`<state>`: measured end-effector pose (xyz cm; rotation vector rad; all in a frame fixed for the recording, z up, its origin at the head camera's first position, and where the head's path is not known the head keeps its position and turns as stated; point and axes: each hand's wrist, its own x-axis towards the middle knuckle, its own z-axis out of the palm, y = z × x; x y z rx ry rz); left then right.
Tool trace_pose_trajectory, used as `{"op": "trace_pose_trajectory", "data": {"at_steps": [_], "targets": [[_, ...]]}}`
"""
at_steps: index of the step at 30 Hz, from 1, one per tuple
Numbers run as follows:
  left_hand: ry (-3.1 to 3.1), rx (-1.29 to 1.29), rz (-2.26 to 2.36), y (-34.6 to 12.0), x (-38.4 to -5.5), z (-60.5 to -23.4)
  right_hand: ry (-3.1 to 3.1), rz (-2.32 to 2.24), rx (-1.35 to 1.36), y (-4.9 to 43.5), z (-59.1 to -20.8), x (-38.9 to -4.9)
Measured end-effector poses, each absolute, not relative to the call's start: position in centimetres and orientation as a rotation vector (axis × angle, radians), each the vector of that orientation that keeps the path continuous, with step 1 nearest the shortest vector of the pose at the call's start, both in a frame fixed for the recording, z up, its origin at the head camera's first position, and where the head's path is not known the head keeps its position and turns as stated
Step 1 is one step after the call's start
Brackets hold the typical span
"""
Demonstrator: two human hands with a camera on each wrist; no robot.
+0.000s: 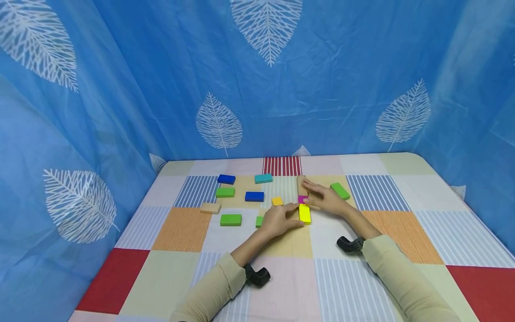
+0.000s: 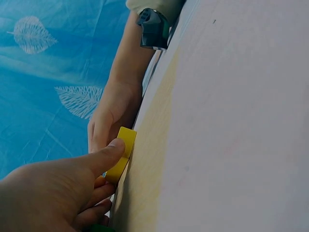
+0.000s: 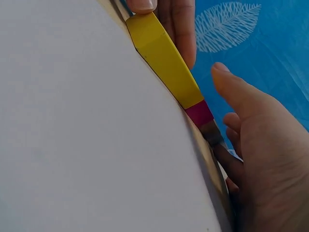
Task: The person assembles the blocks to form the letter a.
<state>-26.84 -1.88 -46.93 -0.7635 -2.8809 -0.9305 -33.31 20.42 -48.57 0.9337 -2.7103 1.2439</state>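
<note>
My left hand (image 1: 278,220) pinches a yellow block (image 1: 304,214), with the thumb (image 2: 110,151) on its near end and fingers along its side. Against the yellow block's far end lies a magenta block (image 1: 302,199). A plain wooden block (image 1: 301,184) continues the row beyond it. My right hand (image 1: 327,199) is at the right of this row, its fingers by the wooden block and its thumb (image 3: 227,79) raised near the magenta one. Part of the wooden block is hidden by the right fingers. An orange block (image 1: 277,201) lies just beyond the left hand.
Left on the patchwork cloth lie blue blocks (image 1: 255,196), green blocks (image 1: 231,219), a turquoise block (image 1: 263,178) and another plain wooden block (image 1: 210,208). A green block (image 1: 339,191) lies beyond the right hand. A blue curtain (image 1: 322,89) with leaf prints surrounds the table.
</note>
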Motion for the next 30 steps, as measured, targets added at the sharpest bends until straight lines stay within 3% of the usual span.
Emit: {"op": "trace_pose_trajectory", "data": {"at_steps": [30], "targets": [[-2.831, -0.742, -1.081, -1.79, -27.09, -46.78, -2.778, 1.12, 0.913, 20.34, -48.42, -32.87]]}}
